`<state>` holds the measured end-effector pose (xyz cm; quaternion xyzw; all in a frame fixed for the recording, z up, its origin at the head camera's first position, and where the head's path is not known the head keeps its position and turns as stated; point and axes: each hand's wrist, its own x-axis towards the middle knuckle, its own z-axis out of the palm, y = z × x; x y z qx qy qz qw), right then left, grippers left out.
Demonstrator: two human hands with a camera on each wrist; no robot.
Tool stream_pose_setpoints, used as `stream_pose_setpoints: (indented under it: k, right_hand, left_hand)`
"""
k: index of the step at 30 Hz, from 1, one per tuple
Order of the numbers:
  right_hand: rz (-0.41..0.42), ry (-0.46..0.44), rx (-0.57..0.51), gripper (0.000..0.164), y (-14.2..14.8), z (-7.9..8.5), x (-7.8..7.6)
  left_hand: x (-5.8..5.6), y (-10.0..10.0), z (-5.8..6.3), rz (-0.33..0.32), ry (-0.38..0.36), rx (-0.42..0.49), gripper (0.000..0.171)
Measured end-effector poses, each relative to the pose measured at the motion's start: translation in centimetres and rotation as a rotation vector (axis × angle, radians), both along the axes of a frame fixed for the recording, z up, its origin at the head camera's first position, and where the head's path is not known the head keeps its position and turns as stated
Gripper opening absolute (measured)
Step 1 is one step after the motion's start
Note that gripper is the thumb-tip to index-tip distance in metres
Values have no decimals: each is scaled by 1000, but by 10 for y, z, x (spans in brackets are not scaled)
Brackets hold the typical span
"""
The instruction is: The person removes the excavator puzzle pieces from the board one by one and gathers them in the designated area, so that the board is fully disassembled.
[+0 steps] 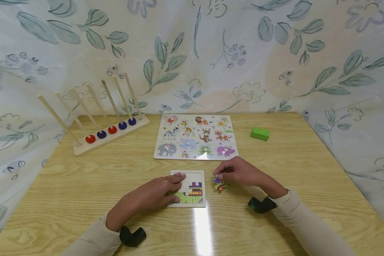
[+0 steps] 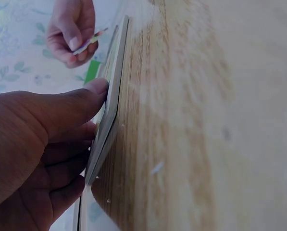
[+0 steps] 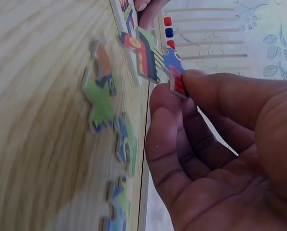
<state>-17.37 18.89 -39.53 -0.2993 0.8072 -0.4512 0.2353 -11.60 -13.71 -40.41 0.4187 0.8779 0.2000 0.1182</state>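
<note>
A square jigsaw tray [image 1: 203,174] lies flat on the table, its near and right parts filled with picture pieces [image 1: 195,199]. My left hand [image 1: 156,192] rests along its left side, the thumb [image 2: 96,89] near the closest edge and the fingers reaching over the far part. Just right of the tray, my right hand [image 1: 243,172] pinches a colourful jigsaw piece [image 3: 145,55] between thumb and fingertips, tilted above the table. Several loose jigsaw pieces [image 3: 100,98] lie beneath that hand, seen in the right wrist view.
Behind the tray lies an animal peg puzzle board [image 1: 195,140]. A wooden rod stand [image 1: 113,133] with red and blue beads stands at the back left. A green block [image 1: 260,134] sits at the back right. Floral cloth [image 1: 211,71] hangs behind the table.
</note>
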Motion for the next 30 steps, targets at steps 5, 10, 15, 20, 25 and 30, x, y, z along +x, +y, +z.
stream_pose_setpoints:
  k: [5,10,15,20,25,30]
  right_hand:
    - [-12,9,35,14,11,3,2]
    - [-25,7,55,14,22,3,3]
    - [-30,-4,67,13,32,6,1]
    - [-35,-6,87,12,42,7,0]
    - [-22,-12,100,11,46,7,1]
    - [-12,-15,107,11,48,6,0]
  left_hand:
    - [0,-1,0,2,2,-2,44]
    - [0,-1,0,-5,8,-11,43]
    - [-1,0,-4,-5,10,-10,41]
    - [-1,0,-4,-6,19,-10,39]
    - [0,0,-5,9,16,-15,43]
    - [1,1,-4,19,9,-14,42]
